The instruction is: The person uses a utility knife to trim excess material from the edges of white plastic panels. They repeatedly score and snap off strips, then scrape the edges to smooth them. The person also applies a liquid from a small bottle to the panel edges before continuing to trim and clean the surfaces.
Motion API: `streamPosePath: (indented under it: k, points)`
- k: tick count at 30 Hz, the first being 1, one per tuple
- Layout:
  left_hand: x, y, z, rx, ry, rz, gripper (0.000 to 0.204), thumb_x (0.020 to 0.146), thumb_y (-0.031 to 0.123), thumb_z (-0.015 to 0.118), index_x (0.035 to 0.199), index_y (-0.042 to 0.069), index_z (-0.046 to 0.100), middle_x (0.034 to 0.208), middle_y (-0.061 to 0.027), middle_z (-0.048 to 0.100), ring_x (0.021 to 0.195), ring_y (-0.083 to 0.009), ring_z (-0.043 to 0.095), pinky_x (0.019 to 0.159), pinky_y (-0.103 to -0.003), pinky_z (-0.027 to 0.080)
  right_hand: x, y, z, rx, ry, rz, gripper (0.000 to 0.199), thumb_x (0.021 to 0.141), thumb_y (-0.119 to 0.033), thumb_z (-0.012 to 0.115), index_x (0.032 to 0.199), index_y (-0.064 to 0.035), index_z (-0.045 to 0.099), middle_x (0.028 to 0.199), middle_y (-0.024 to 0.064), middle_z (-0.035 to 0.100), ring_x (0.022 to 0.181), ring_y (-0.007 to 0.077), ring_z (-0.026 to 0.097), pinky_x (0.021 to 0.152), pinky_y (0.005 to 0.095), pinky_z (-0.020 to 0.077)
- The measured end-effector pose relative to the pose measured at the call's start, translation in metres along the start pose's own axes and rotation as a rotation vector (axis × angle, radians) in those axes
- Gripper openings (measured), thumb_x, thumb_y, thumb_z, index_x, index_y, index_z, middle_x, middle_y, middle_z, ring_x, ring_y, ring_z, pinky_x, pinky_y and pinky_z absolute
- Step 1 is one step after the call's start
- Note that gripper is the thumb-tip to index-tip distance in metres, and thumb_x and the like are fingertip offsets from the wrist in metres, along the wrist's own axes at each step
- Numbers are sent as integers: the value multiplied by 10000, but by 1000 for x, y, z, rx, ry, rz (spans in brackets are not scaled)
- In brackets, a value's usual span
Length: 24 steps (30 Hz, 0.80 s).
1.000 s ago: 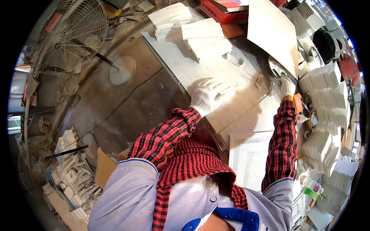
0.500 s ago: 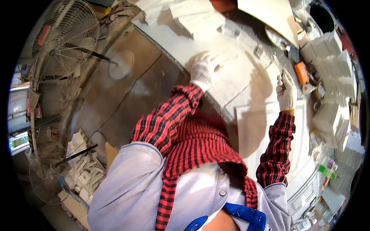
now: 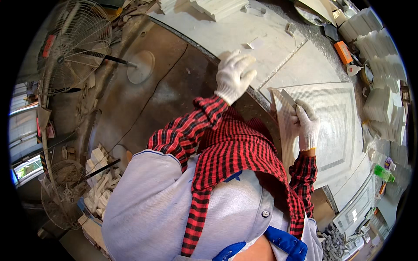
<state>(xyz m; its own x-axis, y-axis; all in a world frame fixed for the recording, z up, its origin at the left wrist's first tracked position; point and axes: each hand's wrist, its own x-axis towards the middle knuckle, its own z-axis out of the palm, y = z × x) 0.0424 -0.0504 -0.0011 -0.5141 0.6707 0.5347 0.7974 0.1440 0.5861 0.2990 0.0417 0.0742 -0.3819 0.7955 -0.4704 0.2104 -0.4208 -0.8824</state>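
My left hand (image 3: 235, 75), in a white knit glove, hovers over the table's near edge with its fingers apart and nothing in them. My right hand (image 3: 306, 122), gloved alike, is closed around a thin flat grey blade (image 3: 287, 98), perhaps a scraper. It is over the left side of a white mosaic panel (image 3: 324, 161) with a grid surface and nested rectangular borders. A pale strip (image 3: 281, 126) runs along the panel's left edge under the blade; I cannot tell whether it is loose. A small white scrap (image 3: 256, 43) lies on the light table (image 3: 217, 37).
Stacks of white tiles (image 3: 378, 65) line the right side, near an orange box (image 3: 343, 52), a small white bottle (image 3: 353, 69) and a green bottle (image 3: 384, 173). More white pieces (image 3: 220, 8) sit at the far edge. Left stands a caged fan (image 3: 74, 48).
My right hand has come nearer and left with the blade, over the panel. My left hand's curled fingers have spread. The head view has shifted, and the panel's grid shows more clearly.
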Motion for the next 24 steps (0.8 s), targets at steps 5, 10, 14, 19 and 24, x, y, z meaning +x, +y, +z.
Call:
streamPosePath:
  k: [5,10,14,19,24]
  points:
    - [-40,31,-17,-61,-68,52,423,728,280,816,1117,145,721,1206,-44,671,1247,-314,542,1090,-463,403,-1,2,2,-21,14,-8,259,999,-108,598,1227,-5,665,813,15,648,605,32,538,508,165,426]
    - [-46,38,-23,-69,-137,60,450,728,301,816,1140,155,710,1258,-45,644,1293,-310,501,1107,-471,378,-1,2,1,-66,-5,-37,258,1002,-111,592,1230,-17,667,809,17,649,606,31,539,511,167,430]
    - [-50,40,-24,-46,-157,70,470,736,305,815,1164,150,699,1277,-49,634,1305,-311,493,1112,-461,378,-1,3,0,-72,4,-35,256,1003,-116,592,1227,-18,669,808,18,651,607,31,535,516,168,436]
    - [-48,42,-23,-49,-198,77,486,751,296,817,1193,140,689,1296,-50,630,1312,-308,497,1115,-449,386,-1,4,1,-83,7,-61,253,1004,-118,592,1219,-13,673,811,21,651,613,32,539,517,174,436]
    - [-47,39,-20,-76,-171,88,464,730,286,817,1153,136,697,1261,-51,632,1284,-311,501,1091,-459,396,1,6,-1,-104,19,-43,243,998,-115,599,1201,-11,683,809,23,654,613,33,542,518,178,439]
